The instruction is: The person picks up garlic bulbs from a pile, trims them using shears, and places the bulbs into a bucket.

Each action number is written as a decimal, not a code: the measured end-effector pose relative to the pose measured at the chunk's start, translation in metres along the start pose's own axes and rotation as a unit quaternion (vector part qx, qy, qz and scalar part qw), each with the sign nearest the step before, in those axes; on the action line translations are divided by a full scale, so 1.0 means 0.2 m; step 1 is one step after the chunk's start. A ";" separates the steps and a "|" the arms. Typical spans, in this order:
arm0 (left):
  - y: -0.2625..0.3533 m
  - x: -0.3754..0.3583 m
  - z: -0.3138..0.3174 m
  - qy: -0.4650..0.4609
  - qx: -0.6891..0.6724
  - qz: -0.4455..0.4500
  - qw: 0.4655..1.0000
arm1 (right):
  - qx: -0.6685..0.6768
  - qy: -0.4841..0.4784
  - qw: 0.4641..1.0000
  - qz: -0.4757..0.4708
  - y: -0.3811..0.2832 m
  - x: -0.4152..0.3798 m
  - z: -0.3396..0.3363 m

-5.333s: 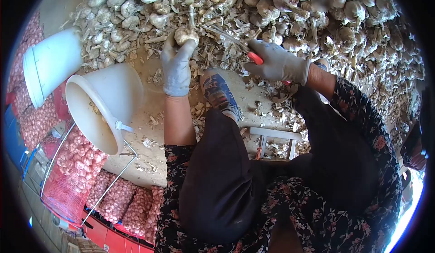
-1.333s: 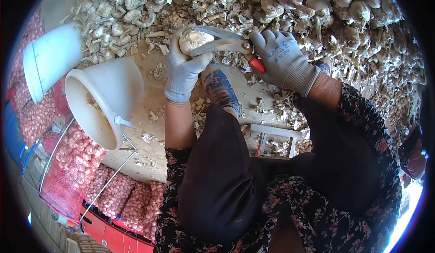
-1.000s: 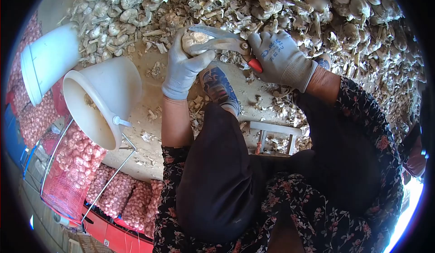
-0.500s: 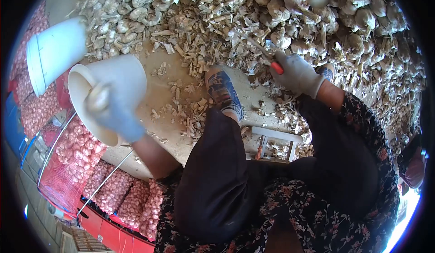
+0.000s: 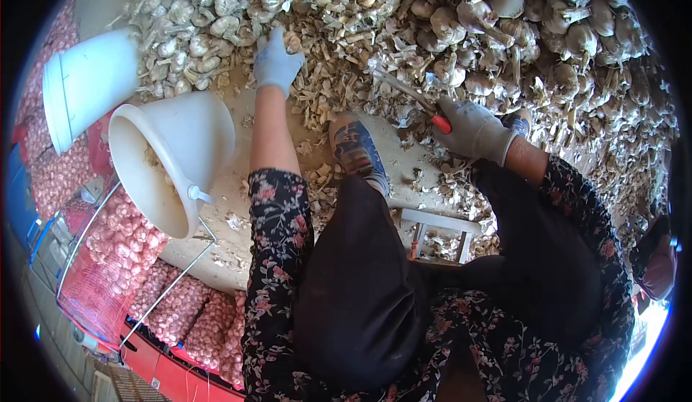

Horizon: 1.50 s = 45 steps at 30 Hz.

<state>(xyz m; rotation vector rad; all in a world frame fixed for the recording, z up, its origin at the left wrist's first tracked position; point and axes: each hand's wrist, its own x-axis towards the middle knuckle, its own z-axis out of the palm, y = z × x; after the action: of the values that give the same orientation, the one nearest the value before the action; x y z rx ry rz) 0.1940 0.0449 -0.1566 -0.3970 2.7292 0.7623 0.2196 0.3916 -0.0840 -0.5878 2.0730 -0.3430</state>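
Note:
My left hand (image 5: pixel 277 65), in a pale glove, reaches to the edge of the garlic pile (image 5: pixel 225 2). Its thumb and a finger stand apart, with no bulb visible in it. In my right hand (image 5: pixel 468 128), also gloved, is a long-bladed cutting tool with a red handle (image 5: pixel 441 123); its blade (image 5: pixel 404 85) points up and left over dry skins and cut stems. Left of my left arm a white bucket (image 5: pixel 198 124) lies tilted, mouth toward me, with a little pale material inside. Stemmed garlic bulbs (image 5: pixel 472 16) are heaped at the upper right.
A second white bucket (image 5: pixel 94 78) leans at the far left. Red mesh sacks of garlic (image 5: pixel 173 305) stand at lower left beside a metal hoop frame (image 5: pixel 79 254). My shoe (image 5: pixel 353 146) rests among stem scraps, near a small metal stool frame (image 5: pixel 440 222).
My left hand has left the bucket's mouth, where it held a garlic bulb, and moved up and right to the pile. The bucket has shifted slightly. My right hand is nearly still.

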 end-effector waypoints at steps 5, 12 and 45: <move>0.16 -0.25 -0.11 -0.073 -0.674 0.017 0.735 | 0.024 0.004 1.000 0.007 -0.02 0.02 -0.05; 0.37 -0.39 -0.09 -0.095 -0.713 0.088 0.689 | -0.063 0.207 0.972 -0.091 -0.14 0.00 -0.15; -0.03 -0.76 -0.89 0.413 0.276 -0.090 0.863 | 0.136 0.090 0.987 0.003 0.02 -0.01 -0.05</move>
<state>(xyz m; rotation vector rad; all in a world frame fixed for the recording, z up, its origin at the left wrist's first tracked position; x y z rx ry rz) 0.3027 -0.0280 0.0385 -0.9970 3.3990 -0.3714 0.2101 0.3954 -0.0786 -0.3982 2.1500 -0.6842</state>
